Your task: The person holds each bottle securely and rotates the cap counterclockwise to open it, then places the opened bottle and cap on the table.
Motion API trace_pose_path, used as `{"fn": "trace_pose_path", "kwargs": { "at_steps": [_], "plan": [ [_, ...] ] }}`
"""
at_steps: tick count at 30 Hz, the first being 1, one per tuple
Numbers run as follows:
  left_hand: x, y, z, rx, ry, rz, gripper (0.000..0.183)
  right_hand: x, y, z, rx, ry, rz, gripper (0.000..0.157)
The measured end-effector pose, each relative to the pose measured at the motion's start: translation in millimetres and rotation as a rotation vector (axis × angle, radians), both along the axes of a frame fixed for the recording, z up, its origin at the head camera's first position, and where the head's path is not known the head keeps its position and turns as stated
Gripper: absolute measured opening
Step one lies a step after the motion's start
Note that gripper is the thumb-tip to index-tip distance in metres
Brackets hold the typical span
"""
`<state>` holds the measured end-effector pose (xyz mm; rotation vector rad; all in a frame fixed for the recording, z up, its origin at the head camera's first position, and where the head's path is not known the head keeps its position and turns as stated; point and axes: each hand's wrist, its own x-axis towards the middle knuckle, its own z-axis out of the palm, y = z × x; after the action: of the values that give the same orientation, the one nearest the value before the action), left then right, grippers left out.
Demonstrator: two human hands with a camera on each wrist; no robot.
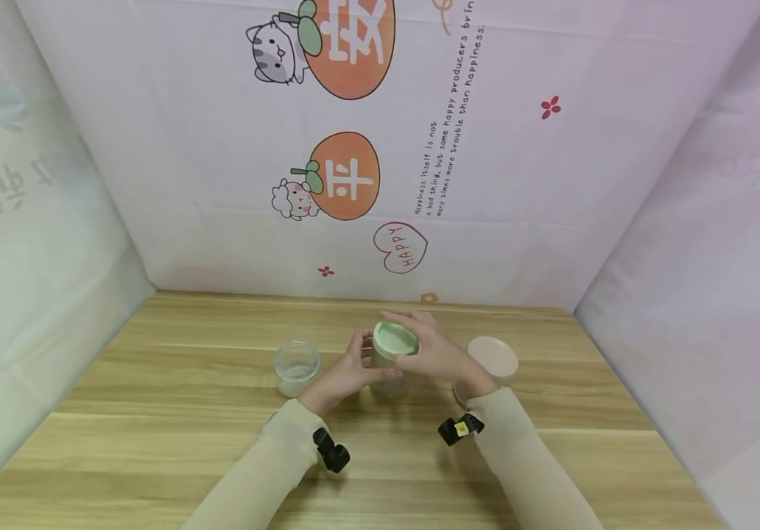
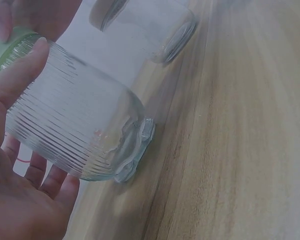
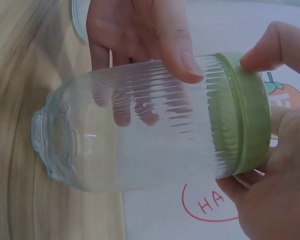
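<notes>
A ribbed clear glass jar (image 3: 155, 145) with a light green lid (image 1: 395, 340) is in the middle of the wooden table, its lumpy glass base close to the wood. My left hand (image 1: 352, 372) holds the jar's side, thumb across the ribbed glass near the lid and fingers round the far side. Over the top, my right hand (image 1: 442, 350) grips the lid's rim between thumb and fingers. The lid sits on the jar's mouth; how tightly it is screwed cannot be told. No contents show through the glass.
An uncovered glass jar (image 1: 297, 368) stands left of my left hand. On the right is another jar with a pale pink lid (image 1: 493, 357), partly behind my right wrist. A pale curved edge peeks out beside my left sleeve. Printed cloth (image 1: 486, 258) walls the table's back and sides.
</notes>
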<state>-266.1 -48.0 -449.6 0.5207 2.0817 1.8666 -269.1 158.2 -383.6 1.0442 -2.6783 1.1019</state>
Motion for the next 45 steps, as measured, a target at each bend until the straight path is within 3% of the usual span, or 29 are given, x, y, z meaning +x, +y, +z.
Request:
{"fn": "trace_pose_path", "kwargs": {
  "at_steps": [5,10,15,25,33,45],
  "plan": [
    [0.2,1,-0.8,0.002,0.008,-0.013,0.085,-3.0,-2,-2.6,-0.006,-0.021,0.054,0.086],
    [-0.2,1,-1.4,0.003,0.001,-0.02,0.087,-2.4,-3,-5.1,-0.009,-0.008,0.038,0.085],
    [-0.1,2,-1.3,0.012,-0.014,-0.023,0.088,2.8,-5,-4.9,0.044,0.04,-0.05,0.079],
    [2.0,1,1.9,0.015,-0.025,-0.001,0.084,12.3,-10,13.5,0.258,0.294,-0.285,0.063],
    [0.3,2,-1.5,0.037,-0.036,-0.012,0.086,20.5,-6,24.9,0.426,0.225,-0.373,0.075],
    [0.7,3,1.6,0.01,-0.019,0.003,0.083,29.1,-4,32.9,0.48,0.197,-0.326,0.076]
  ]
}}
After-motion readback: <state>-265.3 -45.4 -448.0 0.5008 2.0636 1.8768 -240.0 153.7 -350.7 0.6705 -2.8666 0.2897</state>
